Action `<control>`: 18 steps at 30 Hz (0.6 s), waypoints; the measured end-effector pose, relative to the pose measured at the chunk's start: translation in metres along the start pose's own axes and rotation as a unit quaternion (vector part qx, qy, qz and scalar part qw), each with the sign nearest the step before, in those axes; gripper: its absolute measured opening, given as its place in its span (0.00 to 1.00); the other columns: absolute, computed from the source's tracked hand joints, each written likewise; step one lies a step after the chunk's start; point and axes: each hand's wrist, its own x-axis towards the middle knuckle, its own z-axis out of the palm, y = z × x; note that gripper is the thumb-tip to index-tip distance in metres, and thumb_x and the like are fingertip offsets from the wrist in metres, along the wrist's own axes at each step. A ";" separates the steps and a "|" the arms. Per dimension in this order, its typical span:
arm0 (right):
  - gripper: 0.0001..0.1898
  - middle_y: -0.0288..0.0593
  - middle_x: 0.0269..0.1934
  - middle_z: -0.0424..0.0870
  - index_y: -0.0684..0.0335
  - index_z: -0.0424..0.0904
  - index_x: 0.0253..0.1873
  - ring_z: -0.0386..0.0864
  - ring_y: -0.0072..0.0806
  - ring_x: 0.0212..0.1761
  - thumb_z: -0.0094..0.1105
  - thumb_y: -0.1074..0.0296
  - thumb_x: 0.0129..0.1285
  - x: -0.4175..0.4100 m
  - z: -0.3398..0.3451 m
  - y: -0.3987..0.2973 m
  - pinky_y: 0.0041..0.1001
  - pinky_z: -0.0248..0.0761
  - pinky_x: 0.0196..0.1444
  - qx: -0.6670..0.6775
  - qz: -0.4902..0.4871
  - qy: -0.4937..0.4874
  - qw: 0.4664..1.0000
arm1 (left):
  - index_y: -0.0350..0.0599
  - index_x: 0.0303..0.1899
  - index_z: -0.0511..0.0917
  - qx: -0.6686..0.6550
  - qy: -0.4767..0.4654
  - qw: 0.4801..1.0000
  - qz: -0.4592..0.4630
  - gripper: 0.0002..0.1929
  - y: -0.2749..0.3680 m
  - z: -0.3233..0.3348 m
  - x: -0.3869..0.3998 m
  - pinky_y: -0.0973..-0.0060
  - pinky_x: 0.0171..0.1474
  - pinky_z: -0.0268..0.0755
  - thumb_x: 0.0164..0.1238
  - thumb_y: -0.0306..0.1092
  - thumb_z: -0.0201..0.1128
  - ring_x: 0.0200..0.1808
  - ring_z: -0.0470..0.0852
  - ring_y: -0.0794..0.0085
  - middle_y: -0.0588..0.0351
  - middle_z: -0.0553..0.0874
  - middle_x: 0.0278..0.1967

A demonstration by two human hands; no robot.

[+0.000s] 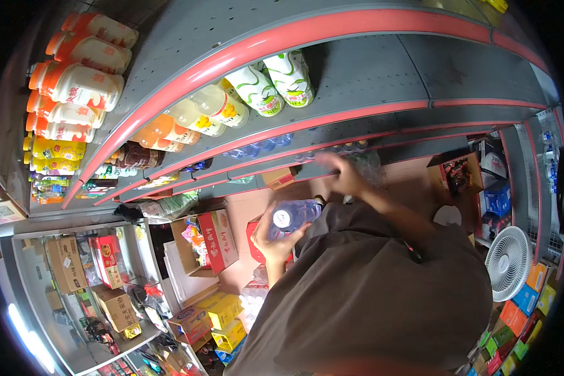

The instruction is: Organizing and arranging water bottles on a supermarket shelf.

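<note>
My left hand (275, 237) is closed around clear plastic bottles (295, 215) with a white cap and a bluish tint; how many it holds is hard to tell. My right hand (340, 174), blurred by motion, is raised in front of the lower shelves, near a row of dark-capped bottles (355, 146); whether it holds anything cannot be made out. Blue-tinted bottles (263, 146) lie or stand on a shelf beyond my left hand. Above them are green-and-white bottles (289, 80), pale yellow drink bottles (221, 105) and orange drink bottles (167, 131).
Grey metal shelves with red edge strips (310, 33) curve across the front. Orange-capped bottles (82, 87) stand at upper left. On the floor are an open red-and-white carton (218, 239) and wrapped bottles (254, 293). To the right are an open cardboard box (456, 176) and a white fan (508, 263).
</note>
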 end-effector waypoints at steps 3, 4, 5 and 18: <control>0.44 0.49 0.68 0.78 0.63 0.66 0.76 0.77 0.39 0.69 0.80 0.62 0.58 -0.047 0.004 -0.059 0.39 0.71 0.69 0.082 0.104 -0.142 0.981 | 0.35 0.57 0.84 -0.012 -0.033 0.999 0.023 0.40 -0.002 0.018 0.010 0.65 0.55 0.85 0.34 0.36 0.90 0.49 0.92 0.63 0.46 0.92 0.50; 0.43 0.50 0.67 0.79 0.62 0.67 0.76 0.78 0.41 0.68 0.80 0.59 0.57 -0.058 0.011 -0.060 0.40 0.72 0.69 0.016 0.007 -0.105 0.994 | 0.36 0.55 0.85 -0.021 -0.041 0.998 0.047 0.38 0.001 0.022 0.012 0.66 0.55 0.85 0.36 0.35 0.90 0.48 0.92 0.61 0.46 0.92 0.49; 0.43 0.50 0.67 0.79 0.62 0.68 0.75 0.80 0.43 0.67 0.81 0.56 0.57 -0.063 0.015 -0.058 0.41 0.73 0.68 -0.050 -0.091 -0.068 0.992 | 0.36 0.55 0.85 -0.021 -0.043 0.998 0.046 0.38 0.004 0.026 0.014 0.66 0.55 0.85 0.36 0.35 0.90 0.48 0.92 0.61 0.46 0.92 0.49; 0.34 0.51 0.63 0.84 0.63 0.76 0.69 0.83 0.40 0.64 0.76 0.69 0.57 -0.009 -0.035 0.031 0.36 0.76 0.65 -0.128 -0.084 0.144 0.978 | 0.36 0.56 0.84 -0.169 -0.006 0.986 0.000 0.39 -0.006 0.028 0.007 0.66 0.52 0.85 0.33 0.30 0.92 0.47 0.91 0.60 0.40 0.87 0.57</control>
